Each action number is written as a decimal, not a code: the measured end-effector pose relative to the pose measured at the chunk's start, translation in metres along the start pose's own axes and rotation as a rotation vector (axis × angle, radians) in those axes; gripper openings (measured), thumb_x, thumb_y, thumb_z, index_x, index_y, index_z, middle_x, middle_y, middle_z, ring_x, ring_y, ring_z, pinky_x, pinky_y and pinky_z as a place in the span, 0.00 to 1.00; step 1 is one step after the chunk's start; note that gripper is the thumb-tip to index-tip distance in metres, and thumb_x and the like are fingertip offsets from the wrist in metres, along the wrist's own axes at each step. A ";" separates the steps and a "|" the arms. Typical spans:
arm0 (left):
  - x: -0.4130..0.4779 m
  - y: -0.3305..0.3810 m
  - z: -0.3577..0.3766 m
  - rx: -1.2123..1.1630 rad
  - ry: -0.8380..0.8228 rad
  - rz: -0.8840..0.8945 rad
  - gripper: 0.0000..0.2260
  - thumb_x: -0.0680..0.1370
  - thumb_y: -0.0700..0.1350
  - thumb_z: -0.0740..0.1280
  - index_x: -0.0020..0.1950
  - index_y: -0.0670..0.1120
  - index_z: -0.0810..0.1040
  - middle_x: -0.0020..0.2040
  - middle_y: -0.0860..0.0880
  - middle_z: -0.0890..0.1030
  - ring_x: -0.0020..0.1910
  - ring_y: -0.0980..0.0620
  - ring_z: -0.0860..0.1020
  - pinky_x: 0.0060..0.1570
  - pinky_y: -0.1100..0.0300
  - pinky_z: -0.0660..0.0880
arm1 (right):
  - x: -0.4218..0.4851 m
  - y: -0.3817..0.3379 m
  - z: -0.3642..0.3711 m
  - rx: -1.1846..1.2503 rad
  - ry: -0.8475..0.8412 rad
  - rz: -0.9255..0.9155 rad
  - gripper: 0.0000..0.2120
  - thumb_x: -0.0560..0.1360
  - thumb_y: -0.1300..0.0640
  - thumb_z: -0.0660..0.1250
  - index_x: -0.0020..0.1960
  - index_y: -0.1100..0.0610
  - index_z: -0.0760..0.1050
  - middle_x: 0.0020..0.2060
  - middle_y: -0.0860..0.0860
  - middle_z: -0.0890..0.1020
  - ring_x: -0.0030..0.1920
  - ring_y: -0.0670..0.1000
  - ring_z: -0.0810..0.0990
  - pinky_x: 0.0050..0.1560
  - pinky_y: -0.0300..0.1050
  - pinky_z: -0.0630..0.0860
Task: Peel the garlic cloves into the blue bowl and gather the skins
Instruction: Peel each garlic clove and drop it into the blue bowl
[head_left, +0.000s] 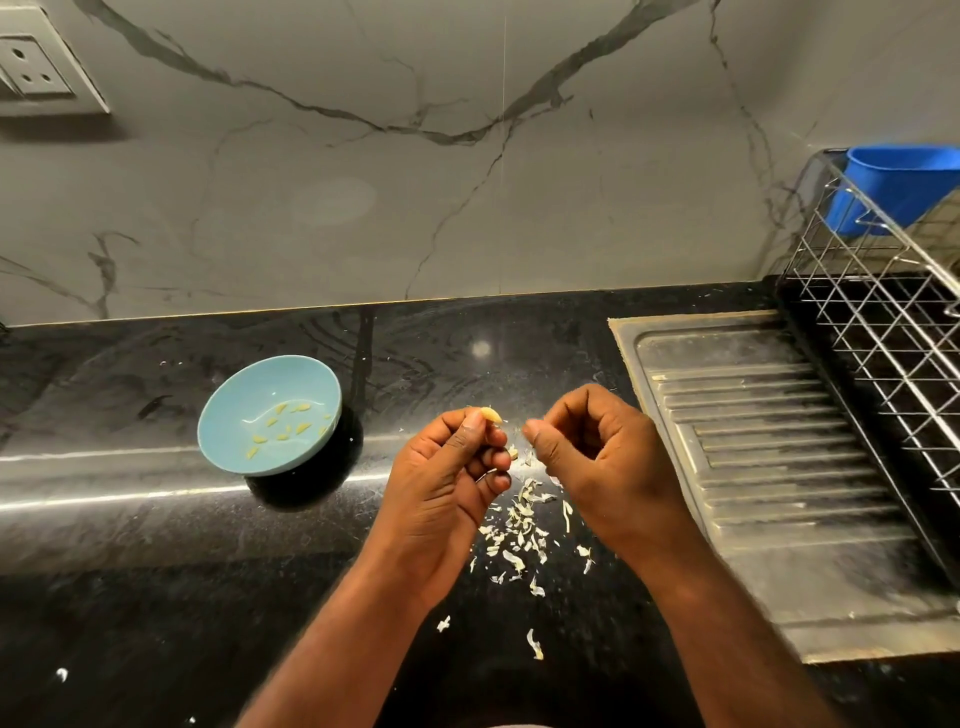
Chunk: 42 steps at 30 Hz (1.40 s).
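Observation:
My left hand (447, 483) pinches a pale garlic clove (491, 414) between thumb and fingertips, above the black counter. A little to the right of it, my right hand (592, 457) has its fingers curled, thumb against forefinger; whether a bit of skin is between them I cannot tell. A small piece of skin (513, 453) shows between the two hands. Below them lies a loose scatter of garlic skins (519, 530) on the counter. The blue bowl (234, 441) stands to the left and holds several peeled cloves (285, 428).
A steel sink drainboard (769, 467) lies to the right of the hands. A wire dish rack (883, 312) with a blue tub (898, 182) stands at the far right. Marble wall behind, with a socket (36, 67) at top left. Stray skins (535, 644) lie nearer me.

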<state>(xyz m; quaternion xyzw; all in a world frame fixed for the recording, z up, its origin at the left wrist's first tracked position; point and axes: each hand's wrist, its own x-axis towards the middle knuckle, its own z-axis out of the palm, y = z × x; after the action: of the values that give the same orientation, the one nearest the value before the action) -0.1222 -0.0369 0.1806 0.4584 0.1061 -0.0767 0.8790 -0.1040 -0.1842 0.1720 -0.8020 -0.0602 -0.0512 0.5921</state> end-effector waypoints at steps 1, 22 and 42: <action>0.000 0.000 -0.001 0.008 0.001 0.003 0.05 0.78 0.42 0.64 0.47 0.43 0.78 0.39 0.47 0.79 0.36 0.55 0.76 0.35 0.65 0.75 | 0.000 0.000 -0.001 0.006 -0.040 0.003 0.06 0.75 0.60 0.73 0.47 0.52 0.78 0.36 0.48 0.82 0.38 0.44 0.82 0.40 0.38 0.79; -0.001 0.006 -0.001 0.173 0.000 0.109 0.08 0.75 0.40 0.67 0.46 0.44 0.86 0.42 0.43 0.83 0.40 0.52 0.80 0.39 0.64 0.78 | -0.002 -0.011 0.005 0.000 -0.048 -0.247 0.06 0.78 0.62 0.68 0.50 0.52 0.79 0.42 0.41 0.82 0.45 0.40 0.82 0.44 0.28 0.75; 0.001 0.002 -0.004 0.193 0.086 0.173 0.07 0.73 0.43 0.69 0.45 0.42 0.84 0.41 0.42 0.83 0.39 0.49 0.80 0.40 0.62 0.79 | -0.002 -0.009 0.008 0.159 -0.041 -0.050 0.06 0.79 0.57 0.66 0.48 0.47 0.79 0.40 0.43 0.84 0.42 0.47 0.84 0.41 0.39 0.80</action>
<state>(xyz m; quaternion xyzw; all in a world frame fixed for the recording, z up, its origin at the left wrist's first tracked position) -0.1217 -0.0329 0.1796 0.5512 0.0957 0.0092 0.8288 -0.1073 -0.1744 0.1776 -0.7517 -0.0960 -0.0447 0.6510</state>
